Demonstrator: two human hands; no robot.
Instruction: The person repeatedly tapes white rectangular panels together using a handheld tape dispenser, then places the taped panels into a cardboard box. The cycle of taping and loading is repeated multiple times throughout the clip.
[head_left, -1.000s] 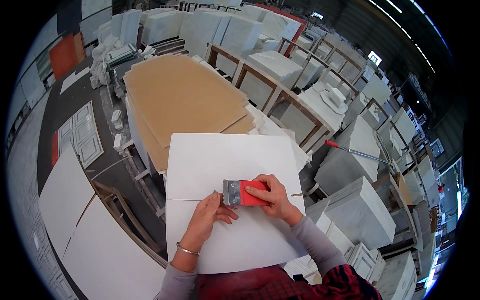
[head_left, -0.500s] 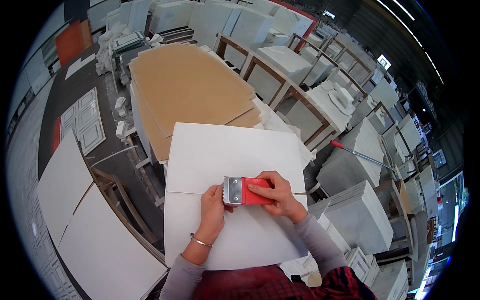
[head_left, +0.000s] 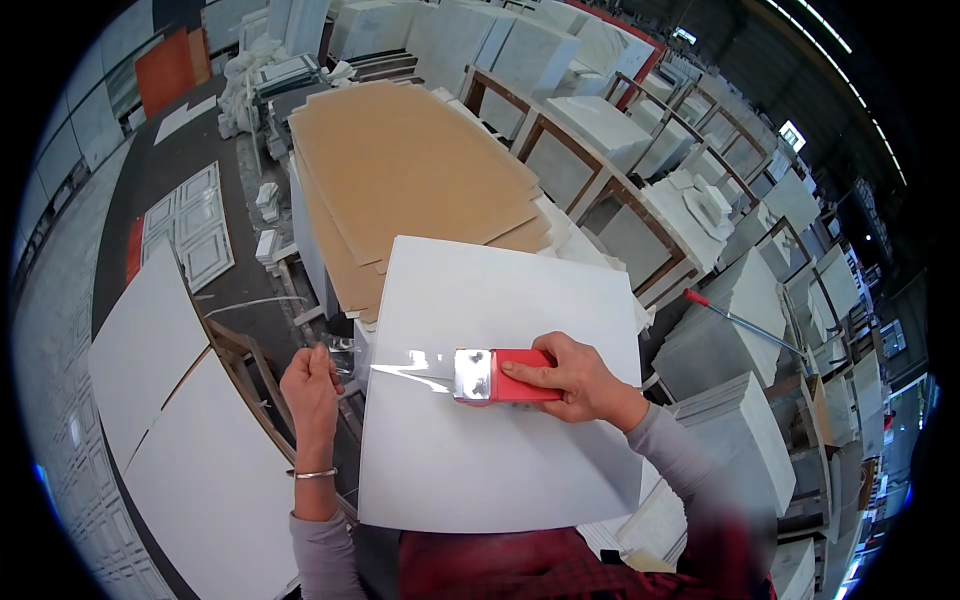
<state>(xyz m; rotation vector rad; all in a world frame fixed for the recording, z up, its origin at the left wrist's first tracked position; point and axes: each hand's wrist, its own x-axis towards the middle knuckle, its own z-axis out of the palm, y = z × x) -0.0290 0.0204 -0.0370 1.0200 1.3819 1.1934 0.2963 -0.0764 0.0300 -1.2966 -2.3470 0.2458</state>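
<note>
My right hand [head_left: 588,382] grips the red handle of a tape dispenser [head_left: 520,374], whose metal head faces left. A strip of clear packing tape [head_left: 415,368] stretches from the head to my left hand [head_left: 312,392], shining where it catches light. The fingers of my left hand are pinched on the tape's free end, out past the left edge of a white panel or box top [head_left: 500,470]. Both the tape and the dispenser are over this white surface; whether the tape touches it I cannot tell.
Brown cardboard sheets [head_left: 410,170] lie stacked just beyond the white panel. Two white boards [head_left: 200,480] lean on a wooden frame at the left. Stone slabs [head_left: 740,440] stand in stacks on the right, near a red-handled metal rod [head_left: 740,320].
My left hand has moved away to the left, drawing a length of clear tape out of the dispenser. My right hand still holds the dispenser. The whole view has shifted slightly.
</note>
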